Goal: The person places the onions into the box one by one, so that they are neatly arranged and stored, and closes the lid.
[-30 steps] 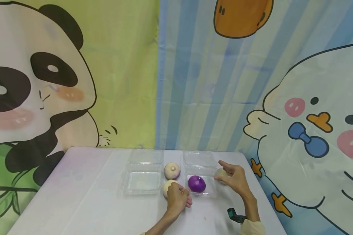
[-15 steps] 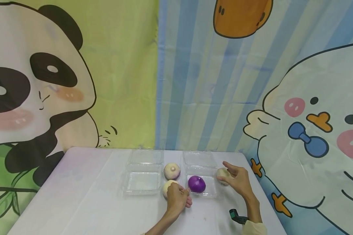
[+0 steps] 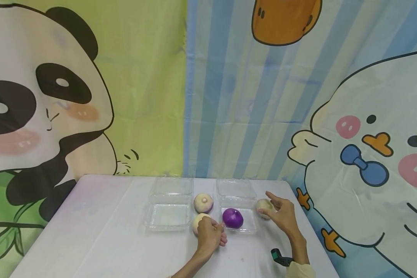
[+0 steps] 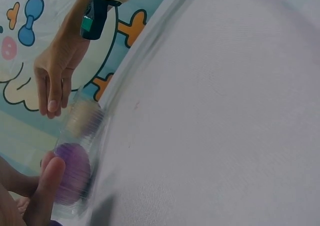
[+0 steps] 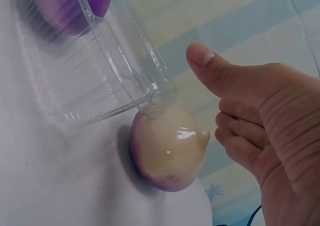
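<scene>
My left hand (image 3: 209, 233) lies in front of the near cream toy onion (image 3: 199, 224), its fingers loosely bent. Its thumb (image 4: 47, 191) shows at the lower left of the left wrist view, and no grip on anything is seen. My right hand (image 3: 283, 214) hovers by another cream toy onion (image 3: 264, 208) to the right of a clear plastic clamshell box (image 3: 249, 224). In the right wrist view a gap separates that hand (image 5: 265, 121) from the purple-tinged onion (image 5: 170, 151). A purple toy onion (image 3: 232, 218) sits inside the box.
A second clear clamshell box (image 3: 170, 216) stands to the left with its lid raised back. Between the boxes rests a cream toy onion (image 3: 203, 203). The white table (image 3: 118, 231) ends at a cartoon-printed cloth backdrop (image 3: 215, 116).
My right hand has drawn back slightly to the right, uncovering more of the cream onion beside the right box. My left hand stays where it was.
</scene>
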{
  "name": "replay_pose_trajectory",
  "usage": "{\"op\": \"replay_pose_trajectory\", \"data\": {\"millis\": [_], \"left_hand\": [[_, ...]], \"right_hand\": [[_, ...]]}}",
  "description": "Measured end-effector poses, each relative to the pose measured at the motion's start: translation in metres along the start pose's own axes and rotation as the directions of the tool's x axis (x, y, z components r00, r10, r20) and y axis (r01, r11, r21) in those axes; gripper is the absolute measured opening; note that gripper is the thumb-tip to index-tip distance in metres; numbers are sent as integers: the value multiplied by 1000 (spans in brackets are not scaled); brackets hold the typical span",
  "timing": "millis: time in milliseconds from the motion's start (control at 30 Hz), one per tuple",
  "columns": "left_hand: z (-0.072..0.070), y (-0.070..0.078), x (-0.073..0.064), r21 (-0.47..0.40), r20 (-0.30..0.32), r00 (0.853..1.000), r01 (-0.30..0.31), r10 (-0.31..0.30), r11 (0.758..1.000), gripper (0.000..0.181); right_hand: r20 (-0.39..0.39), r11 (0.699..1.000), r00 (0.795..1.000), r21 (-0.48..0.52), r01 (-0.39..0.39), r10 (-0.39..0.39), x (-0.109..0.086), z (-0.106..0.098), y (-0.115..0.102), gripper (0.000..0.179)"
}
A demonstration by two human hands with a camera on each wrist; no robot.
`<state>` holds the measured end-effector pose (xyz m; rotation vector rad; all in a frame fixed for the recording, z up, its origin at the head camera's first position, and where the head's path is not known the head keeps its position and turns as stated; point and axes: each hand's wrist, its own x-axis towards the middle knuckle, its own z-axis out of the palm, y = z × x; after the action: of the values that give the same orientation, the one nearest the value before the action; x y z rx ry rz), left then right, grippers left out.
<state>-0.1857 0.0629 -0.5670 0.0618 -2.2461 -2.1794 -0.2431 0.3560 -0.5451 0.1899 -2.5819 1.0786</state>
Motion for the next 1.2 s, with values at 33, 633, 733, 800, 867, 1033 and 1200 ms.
{"op": "replay_pose_trajectory", "data": {"millis": [33, 633, 733, 800, 867, 1033, 1200], "left_hand": [[0, 0, 0, 1, 1, 1000, -1, 1, 1000, 14], [-1, 0, 1, 6, 11, 1000, -24, 24, 1000, 13], [-1, 0, 1, 14, 10, 1000, -19, 19, 1000, 14], [-1, 0, 1, 17, 9, 1000, -19, 19, 1000, 15], [0, 0, 1, 22, 8, 1000, -19, 19, 1000, 14], [0, 1, 0, 23, 2, 1000, -15, 15, 1000, 14], [0, 1, 0, 17, 2, 1000, -15, 15, 1000, 14]], "right_hand": [[-5, 1000, 1000, -1, 0, 0, 0, 0, 1, 78], [4, 994, 996, -61, -91, 92, -2, 0, 17, 88], [12, 994, 996, -62, -88, 89, -2, 0, 21, 89], [15, 994, 995, -60, -93, 94, -3, 0, 23, 90], [18, 993, 994, -59, -102, 103, -4, 0, 25, 92], [31, 992, 992, -47, -118, 120, -8, -2, 30, 95], [41, 993, 992, -30, -117, 118, -8, -2, 34, 94]]}}
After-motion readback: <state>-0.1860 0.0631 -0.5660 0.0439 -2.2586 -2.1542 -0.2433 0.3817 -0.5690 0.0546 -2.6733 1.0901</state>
